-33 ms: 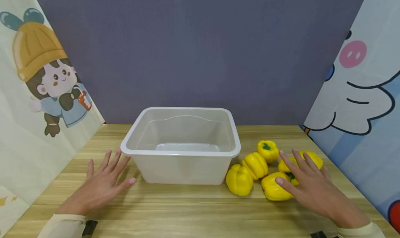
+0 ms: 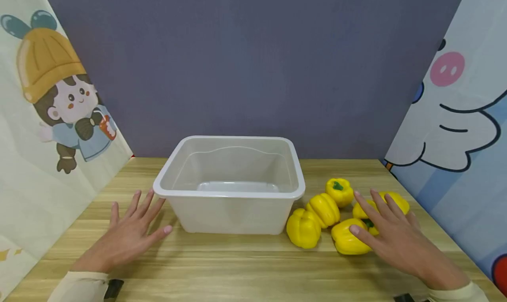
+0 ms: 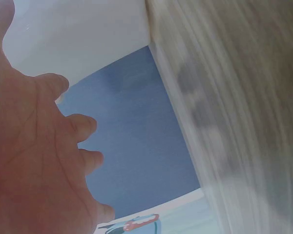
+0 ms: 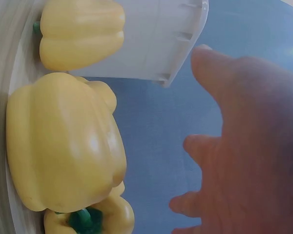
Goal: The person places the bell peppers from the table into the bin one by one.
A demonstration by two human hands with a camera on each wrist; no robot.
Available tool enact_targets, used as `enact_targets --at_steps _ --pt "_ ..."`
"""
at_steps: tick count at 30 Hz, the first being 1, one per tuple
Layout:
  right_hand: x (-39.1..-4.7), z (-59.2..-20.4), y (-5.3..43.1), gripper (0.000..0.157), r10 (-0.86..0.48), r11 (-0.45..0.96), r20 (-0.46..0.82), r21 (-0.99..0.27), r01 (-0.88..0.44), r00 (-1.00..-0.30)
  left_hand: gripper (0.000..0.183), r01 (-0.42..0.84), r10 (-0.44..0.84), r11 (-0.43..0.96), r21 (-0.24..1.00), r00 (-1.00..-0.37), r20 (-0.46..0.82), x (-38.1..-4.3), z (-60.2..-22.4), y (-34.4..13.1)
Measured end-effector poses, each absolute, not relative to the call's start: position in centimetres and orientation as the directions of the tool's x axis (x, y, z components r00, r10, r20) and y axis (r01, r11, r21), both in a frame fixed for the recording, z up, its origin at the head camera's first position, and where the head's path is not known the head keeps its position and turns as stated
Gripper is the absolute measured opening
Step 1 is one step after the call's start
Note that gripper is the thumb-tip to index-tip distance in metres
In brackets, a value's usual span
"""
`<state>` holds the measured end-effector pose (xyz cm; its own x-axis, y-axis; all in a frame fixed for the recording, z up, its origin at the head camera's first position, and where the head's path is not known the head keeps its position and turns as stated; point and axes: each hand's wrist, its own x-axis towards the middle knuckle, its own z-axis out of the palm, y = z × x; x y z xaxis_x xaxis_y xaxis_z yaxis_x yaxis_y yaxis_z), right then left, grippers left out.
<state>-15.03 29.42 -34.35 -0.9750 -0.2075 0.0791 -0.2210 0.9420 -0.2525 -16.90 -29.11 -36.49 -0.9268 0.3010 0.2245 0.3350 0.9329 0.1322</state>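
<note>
A pale grey plastic bin (image 2: pixel 233 216) stands at the middle of the table, its inside bare. To its right lie several yellow bell peppers (image 2: pixel 303 228), some partly covered by my right hand (image 2: pixel 400 242). That hand is spread palm down above them, and the right wrist view shows a gap between its fingers and the nearest large pepper (image 4: pixel 68 141). My left hand (image 2: pixel 128 238), fingers spread, hovers over the table beside the bin's front left corner. In the left wrist view its palm (image 3: pixel 39 156) holds nothing.
The light wood-grain table (image 2: pixel 229 271) backs onto a dark grey-blue panel (image 2: pixel 253 73). Cartoon-printed sheets flank it, a child in a yellow hat (image 2: pixel 51 60) at left and a white figure with a pink snout (image 2: pixel 447 68) at right.
</note>
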Motion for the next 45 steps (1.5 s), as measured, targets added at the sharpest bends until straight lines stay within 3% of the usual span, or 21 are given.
enact_targets --at_steps 37,45 --pt "-15.7 -35.4 29.7 0.076 -0.236 0.914 0.081 -0.319 -0.250 -0.968 0.073 0.356 0.321 0.927 0.118 -0.916 0.240 -16.8 -36.2 -28.8" --pt "-15.7 -35.6 29.2 0.073 -0.284 0.894 0.150 -0.316 -0.318 -0.947 0.068 0.384 0.330 0.913 0.140 -0.894 0.303 -17.1 -36.3 -28.6"
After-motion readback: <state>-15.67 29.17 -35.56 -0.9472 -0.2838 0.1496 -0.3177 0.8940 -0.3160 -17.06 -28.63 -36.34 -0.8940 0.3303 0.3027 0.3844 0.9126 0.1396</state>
